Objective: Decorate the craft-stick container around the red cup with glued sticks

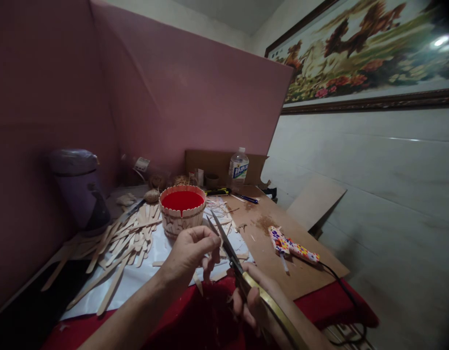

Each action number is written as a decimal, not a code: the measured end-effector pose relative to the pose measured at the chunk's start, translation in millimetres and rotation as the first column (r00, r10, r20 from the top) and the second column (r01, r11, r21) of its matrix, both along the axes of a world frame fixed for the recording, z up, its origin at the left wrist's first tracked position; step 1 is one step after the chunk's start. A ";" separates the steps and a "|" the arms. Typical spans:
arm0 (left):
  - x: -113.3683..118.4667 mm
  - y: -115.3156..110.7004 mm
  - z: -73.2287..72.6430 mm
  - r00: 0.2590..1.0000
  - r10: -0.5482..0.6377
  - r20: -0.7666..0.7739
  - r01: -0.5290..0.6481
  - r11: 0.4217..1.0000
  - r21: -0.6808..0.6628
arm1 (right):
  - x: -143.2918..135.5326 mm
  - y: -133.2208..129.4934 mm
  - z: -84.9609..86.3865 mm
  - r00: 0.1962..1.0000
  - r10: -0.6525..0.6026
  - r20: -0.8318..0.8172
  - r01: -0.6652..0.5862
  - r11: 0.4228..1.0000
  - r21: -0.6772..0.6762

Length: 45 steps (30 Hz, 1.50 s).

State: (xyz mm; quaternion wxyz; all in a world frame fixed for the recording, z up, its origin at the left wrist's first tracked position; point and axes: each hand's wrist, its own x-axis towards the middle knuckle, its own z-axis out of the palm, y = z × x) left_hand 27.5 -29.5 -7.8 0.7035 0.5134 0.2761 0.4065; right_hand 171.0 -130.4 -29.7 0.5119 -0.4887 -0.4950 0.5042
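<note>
My right hand (259, 301) is wrapped round the handles of a large pair of scissors (232, 257), whose narrow blades point up and away, slightly parted. Beside the blades, my left hand (197, 250) has its thumb and forefinger pinched together; whatever lies between them is too small to make out. Just beyond the left hand stands a round basket (182, 218) with a wall of wooden sticks and a bright red inside. Loose wooden sticks (137, 238) are heaped on white paper to the left of the basket.
A patterned glue gun (292, 248) with a black cord lies on the brown board (261, 233) at the right. Behind are a plastic bottle (239, 167), a utility knife (217, 192) and a blue pen (249, 199). A purple cylinder (78, 189) stands at the left.
</note>
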 end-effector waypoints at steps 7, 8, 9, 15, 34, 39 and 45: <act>-2.1 0.1 -0.4 1.000 -0.003 -0.013 0.003 1.000 0.010 | 7.3 1.2 7.9 0.979 0.167 0.116 -0.165 0.986 -0.024; -2.4 0.2 -0.5 1.000 -0.003 -0.018 0.003 1.000 0.015 | 7.7 1.5 6.8 0.980 0.163 0.112 -0.161 0.987 -0.023; -2.7 0.3 -0.6 1.000 0.000 -0.022 0.001 1.000 0.021 | 8.0 1.7 6.0 0.981 0.162 0.109 -0.160 0.987 -0.023; -1.5 1.6 -2.1 1.000 0.006 -0.018 -0.006 1.000 0.030 | 5.1 0.4 8.6 0.981 0.174 0.085 -0.171 0.984 -0.038; 1.7 -4.8 4.4 1.000 -0.013 0.028 0.014 1.000 -0.018 | -6.4 8.1 -13.4 0.996 -0.027 -0.080 0.026 1.000 -0.008; 1.7 -6.5 3.2 1.000 -0.028 -0.003 0.028 1.000 0.006 | -5.5 10.5 -22.6 0.999 -0.041 0.005 0.040 0.996 0.075; 6.2 -8.2 0.6 0.998 -0.038 0.057 0.038 0.999 -0.009 | -5.9 10.2 -22.6 0.998 -0.049 -0.027 0.051 0.997 0.051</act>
